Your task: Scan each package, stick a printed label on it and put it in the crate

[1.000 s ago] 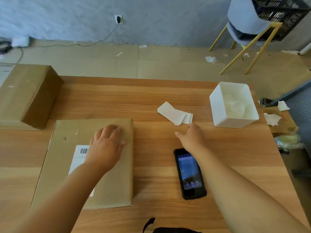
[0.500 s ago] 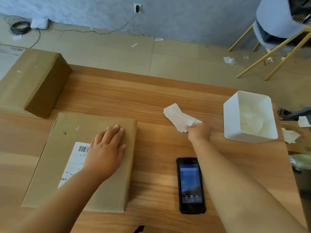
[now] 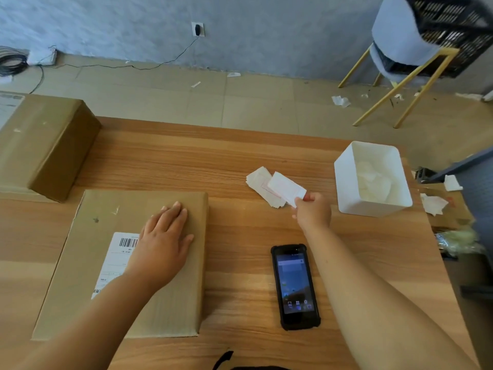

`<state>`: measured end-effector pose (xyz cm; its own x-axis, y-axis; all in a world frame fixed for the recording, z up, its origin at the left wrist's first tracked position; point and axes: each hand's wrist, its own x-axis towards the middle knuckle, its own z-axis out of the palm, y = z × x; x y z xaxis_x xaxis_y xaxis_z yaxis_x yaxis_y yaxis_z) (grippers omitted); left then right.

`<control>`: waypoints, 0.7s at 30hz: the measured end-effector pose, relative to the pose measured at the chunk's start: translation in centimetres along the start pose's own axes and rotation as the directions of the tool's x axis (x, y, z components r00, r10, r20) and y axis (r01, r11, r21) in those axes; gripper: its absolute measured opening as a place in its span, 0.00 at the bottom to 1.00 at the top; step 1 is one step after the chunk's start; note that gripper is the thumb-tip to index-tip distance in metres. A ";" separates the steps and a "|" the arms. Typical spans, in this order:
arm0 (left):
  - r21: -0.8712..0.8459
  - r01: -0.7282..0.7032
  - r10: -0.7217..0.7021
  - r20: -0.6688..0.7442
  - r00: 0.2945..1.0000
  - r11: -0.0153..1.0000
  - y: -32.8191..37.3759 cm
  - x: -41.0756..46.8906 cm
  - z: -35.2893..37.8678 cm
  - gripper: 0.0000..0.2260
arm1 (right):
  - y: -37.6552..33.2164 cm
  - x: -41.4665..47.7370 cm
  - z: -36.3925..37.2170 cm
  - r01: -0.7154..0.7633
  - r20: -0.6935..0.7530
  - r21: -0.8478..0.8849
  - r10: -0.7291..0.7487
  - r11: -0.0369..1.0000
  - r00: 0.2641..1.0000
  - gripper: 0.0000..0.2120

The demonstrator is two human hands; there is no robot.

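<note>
Right of labels (image 3: pixel 258 180), white bin (image 3: pixel 344 188) holds papers (image 3: pixel 373 180)

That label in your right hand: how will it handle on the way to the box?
Probably floppy: the label looks like thin paper, pinched at one end by the right hand, so it may droop or flutter. Likely near weightless, since a pinch alone carries it. The pile beside it lies loose and might scatter if brushed.

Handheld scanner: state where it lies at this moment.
In the head view, the handheld scanner lies screen-up on the table, right of the flat package under the left hand and nearer than the label stack.
</note>
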<state>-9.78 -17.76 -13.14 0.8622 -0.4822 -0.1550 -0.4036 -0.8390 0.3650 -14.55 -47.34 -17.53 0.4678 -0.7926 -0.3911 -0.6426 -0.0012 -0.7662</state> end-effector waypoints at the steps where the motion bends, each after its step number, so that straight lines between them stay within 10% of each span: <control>1: -0.028 -0.007 0.008 0.020 1.000 1.000 -0.3 0.1 -0.2 0.23 | -0.4 -0.7 -0.1 0.015 0.013 0.046 -0.015 0.999 1.000 0.05; 10: -0.328 0.030 -0.054 -0.064 0.997 0.944 -0.5 -2.3 -3.1 0.14 | -3.5 -10.3 0.6 0.142 0.236 0.333 -0.228 0.932 0.944 0.05; 21: -0.848 0.210 -0.262 0.088 0.961 0.486 -3.2 -5.2 -5.9 0.05 | -4.2 -18.7 4.0 0.189 0.363 0.323 -0.305 0.928 0.881 0.06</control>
<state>-11.21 -11.07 -8.10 0.9075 -0.2661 -0.3249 0.2441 -0.2950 0.9238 -18.20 -30.13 -9.05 0.8281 -0.4764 -0.2955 -0.3121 0.0461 -0.9489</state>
